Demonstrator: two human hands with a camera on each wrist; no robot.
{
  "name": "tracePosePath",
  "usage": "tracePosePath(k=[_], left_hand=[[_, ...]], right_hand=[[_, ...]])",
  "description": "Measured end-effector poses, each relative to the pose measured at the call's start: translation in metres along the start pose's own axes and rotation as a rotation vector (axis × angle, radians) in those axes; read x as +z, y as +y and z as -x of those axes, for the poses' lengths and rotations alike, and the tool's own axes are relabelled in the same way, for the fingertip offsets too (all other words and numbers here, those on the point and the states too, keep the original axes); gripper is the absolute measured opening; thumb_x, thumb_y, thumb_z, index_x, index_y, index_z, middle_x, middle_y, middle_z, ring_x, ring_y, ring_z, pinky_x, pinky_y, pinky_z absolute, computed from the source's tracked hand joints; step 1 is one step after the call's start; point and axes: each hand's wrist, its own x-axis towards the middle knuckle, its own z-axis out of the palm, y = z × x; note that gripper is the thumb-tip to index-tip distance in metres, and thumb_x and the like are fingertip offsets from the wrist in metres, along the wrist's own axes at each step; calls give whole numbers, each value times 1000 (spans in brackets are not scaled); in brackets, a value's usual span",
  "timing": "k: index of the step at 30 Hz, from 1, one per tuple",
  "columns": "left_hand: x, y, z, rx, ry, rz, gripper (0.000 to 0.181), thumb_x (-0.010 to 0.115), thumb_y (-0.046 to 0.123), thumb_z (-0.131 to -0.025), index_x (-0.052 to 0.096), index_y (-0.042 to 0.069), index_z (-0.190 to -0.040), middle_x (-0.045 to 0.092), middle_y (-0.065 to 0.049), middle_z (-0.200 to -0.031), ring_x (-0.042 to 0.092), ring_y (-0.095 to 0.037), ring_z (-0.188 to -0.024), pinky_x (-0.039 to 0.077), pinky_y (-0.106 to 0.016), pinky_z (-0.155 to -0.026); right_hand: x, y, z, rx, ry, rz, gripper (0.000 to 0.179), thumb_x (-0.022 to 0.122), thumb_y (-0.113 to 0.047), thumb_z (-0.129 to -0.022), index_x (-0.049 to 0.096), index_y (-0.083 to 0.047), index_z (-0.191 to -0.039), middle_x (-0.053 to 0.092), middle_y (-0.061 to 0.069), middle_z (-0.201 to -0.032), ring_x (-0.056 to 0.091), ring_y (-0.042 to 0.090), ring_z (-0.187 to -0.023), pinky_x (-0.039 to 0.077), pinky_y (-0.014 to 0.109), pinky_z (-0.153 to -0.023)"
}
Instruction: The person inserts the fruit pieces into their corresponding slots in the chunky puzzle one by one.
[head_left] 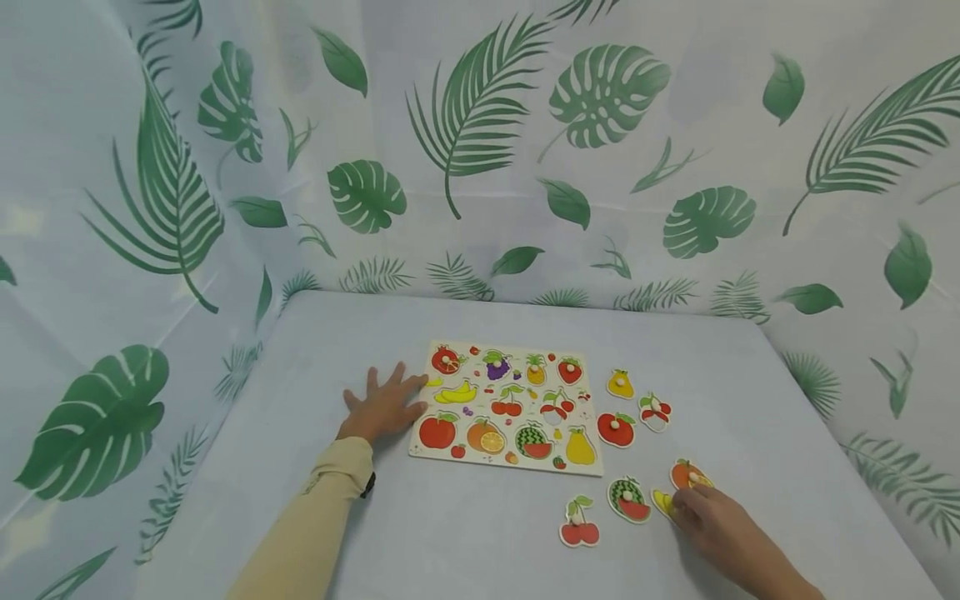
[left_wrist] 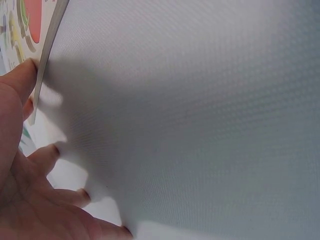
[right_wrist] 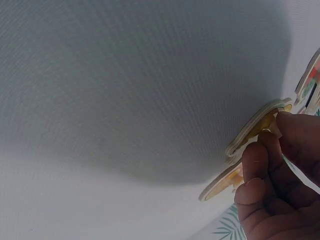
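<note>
My right hand [head_left: 716, 525] pinches the knob of a yellow banana puzzle piece [head_left: 662, 502] between thumb and fingers, low over the table. Partly behind the hand lies an orange piece [head_left: 684, 472]; in the right wrist view its edge [right_wrist: 220, 186] shows beside the banana piece [right_wrist: 262, 121]. My left hand [head_left: 384, 410] is spread out at the left side of a wooden fruit puzzle board [head_left: 536, 465], thumb and forefinger touching its edge. Knobbed pomegranate [head_left: 445, 359], grape [head_left: 496, 365], pineapple [head_left: 536, 369] and strawberry [head_left: 570, 371] pieces sit in the board's top row.
Loose on the white tabletop [head_left: 450, 533] are a watermelon piece [head_left: 628, 500], a cherry piece [head_left: 579, 525], a tomato-like red piece [head_left: 617, 430], a pear piece [head_left: 620, 383] and another cherry-like piece [head_left: 656, 412]. A leaf-print curtain [head_left: 480, 217] stands around the table's back and sides.
</note>
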Motion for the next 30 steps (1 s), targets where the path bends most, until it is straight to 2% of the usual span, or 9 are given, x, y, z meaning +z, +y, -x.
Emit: tracePosePath(k=[4, 8, 13, 17, 20, 24, 30], left_hand=[[1, 2, -1, -3, -1, -11, 66, 67, 42, -106, 44, 28, -166, 18, -15, -178, -3, -57, -159, 1, -87, -113], [1, 3, 0, -7, 2, -18, 66, 67, 43, -106, 45, 29, -166, 19, -15, -177, -2, -56, -159, 1, -87, -113], [-1, 4, 2, -5, 1, -13, 65, 67, 42, -106, 45, 28, -166, 19, -15, -177, -2, -56, -159, 1, -87, -113], [-2, 4, 4, 14, -1, -5, 65, 66, 42, -107, 44, 28, -166, 18, -16, -177, -3, -57, -159, 1, -87, -113], [-3, 3, 5, 29, 1, -3, 64, 64, 42, -108, 43, 27, -166, 18, -16, -177, -3, -57, -158, 1, -88, -112], [-5, 2, 7, 35, 3, 5, 64, 64, 41, -108, 43, 26, -166, 18, -17, -177, -3, -58, -158, 1, -88, -112], [-5, 2, 6, 32, -1, 5, 64, 64, 41, -108, 43, 27, -166, 18, -16, -177, -3, -58, -158, 1, -88, -112]], right_hand=[[2, 1, 1, 24, -10, -4, 12, 80, 1, -91, 73, -5, -98, 67, 0, -92, 62, 21, -85, 62, 47, -81], [2, -2, 2, 16, 11, 33, 11, 80, -1, -92, 73, -7, -97, 58, -4, -85, 55, 16, -79, 58, 37, -72], [2, -3, 4, -43, 57, 77, 12, 82, -2, -90, 73, -9, -95, 53, -6, -81, 50, 13, -76, 55, 32, -68], [-3, -3, 3, -100, 105, 122, 17, 86, 0, -86, 74, -9, -93, 57, -6, -82, 54, 12, -77, 59, 35, -70], [-9, -5, -2, -113, 117, 119, 18, 87, 0, -85, 74, -7, -94, 63, -3, -86, 62, 17, -83, 62, 41, -75], [-17, -11, -13, -97, 84, 85, 16, 85, -1, -88, 74, -6, -99, 67, 1, -93, 66, 23, -89, 63, 47, -81], [-24, -25, -34, -127, 64, 76, 16, 84, 0, -90, 76, -5, -103, 66, 1, -94, 64, 21, -88, 63, 43, -80]])
